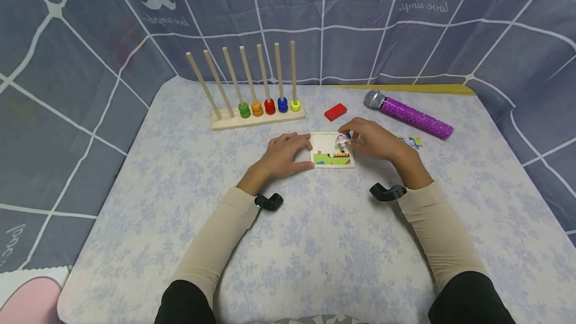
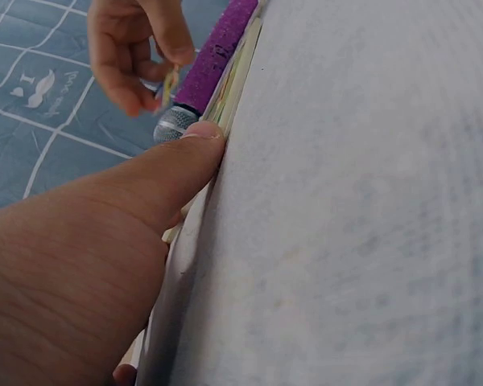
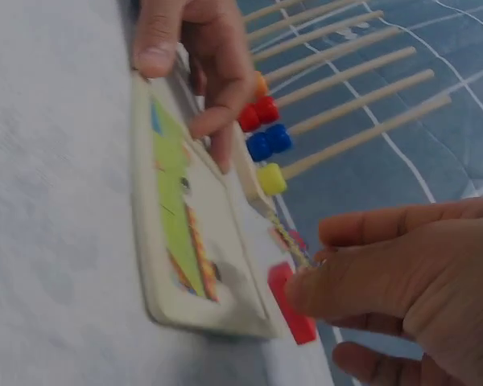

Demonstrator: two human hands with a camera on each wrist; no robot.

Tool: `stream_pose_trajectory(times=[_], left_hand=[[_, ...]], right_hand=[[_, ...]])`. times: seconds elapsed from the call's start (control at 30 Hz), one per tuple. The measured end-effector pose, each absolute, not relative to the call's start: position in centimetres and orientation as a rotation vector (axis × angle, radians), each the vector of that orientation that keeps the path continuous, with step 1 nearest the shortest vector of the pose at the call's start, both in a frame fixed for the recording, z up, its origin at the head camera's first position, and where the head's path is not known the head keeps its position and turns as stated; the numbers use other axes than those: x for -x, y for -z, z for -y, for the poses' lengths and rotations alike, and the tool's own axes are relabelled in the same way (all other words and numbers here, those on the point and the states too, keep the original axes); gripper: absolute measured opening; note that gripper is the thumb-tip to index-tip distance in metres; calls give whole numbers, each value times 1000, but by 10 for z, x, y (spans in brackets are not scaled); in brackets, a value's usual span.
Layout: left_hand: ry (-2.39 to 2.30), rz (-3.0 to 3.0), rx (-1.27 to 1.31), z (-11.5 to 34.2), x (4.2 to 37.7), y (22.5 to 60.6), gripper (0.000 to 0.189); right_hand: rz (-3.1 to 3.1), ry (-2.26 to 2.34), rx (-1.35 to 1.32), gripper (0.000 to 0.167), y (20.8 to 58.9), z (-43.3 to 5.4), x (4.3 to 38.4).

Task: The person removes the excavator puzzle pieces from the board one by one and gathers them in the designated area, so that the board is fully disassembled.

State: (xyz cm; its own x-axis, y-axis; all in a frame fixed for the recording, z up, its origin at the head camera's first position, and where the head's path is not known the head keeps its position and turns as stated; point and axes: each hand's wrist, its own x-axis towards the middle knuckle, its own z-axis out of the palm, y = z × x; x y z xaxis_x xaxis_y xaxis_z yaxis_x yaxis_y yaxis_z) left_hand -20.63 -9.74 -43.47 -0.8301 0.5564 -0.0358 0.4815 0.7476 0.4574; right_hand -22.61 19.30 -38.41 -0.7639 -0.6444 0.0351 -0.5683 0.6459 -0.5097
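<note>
"One puzzle piece (image 1: 342, 139) in hand?"

"One, pinched by the right hand (image 1: 375, 139) above the far right part of the single puzzle tray (image 1: 324, 143); a green strip (image 1: 326, 159) lies along the tray's near side."

"And the left hand (image 1: 285, 156)?"

"Thumb spread from the fingers, touching the tray's left edge."

"What else is on the table (image 1: 315, 244)?"

"One red block (image 1: 335, 112) just beyond the tray, one purple microphone (image 1: 411, 115) to the block's right, and more pieces (image 1: 414, 141) beside the right hand, partly hidden; I cannot tell how many."

"Farther left?"

"One wooden rack (image 1: 258, 122) with seven pegs, five carrying beads."
</note>
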Motion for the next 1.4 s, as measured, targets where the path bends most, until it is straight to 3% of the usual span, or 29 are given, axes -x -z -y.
stream_pose_trajectory(times=[0.6, 1.4], left_hand=[[-655, -2787, -834, 99, 208, 433, 45], [-658, -2761, -822, 96, 206, 433, 45]], right_hand=[[-2963, 941, 648, 27, 404, -342, 170], [-2978, 1016, 639, 15, 424, -357, 168]])
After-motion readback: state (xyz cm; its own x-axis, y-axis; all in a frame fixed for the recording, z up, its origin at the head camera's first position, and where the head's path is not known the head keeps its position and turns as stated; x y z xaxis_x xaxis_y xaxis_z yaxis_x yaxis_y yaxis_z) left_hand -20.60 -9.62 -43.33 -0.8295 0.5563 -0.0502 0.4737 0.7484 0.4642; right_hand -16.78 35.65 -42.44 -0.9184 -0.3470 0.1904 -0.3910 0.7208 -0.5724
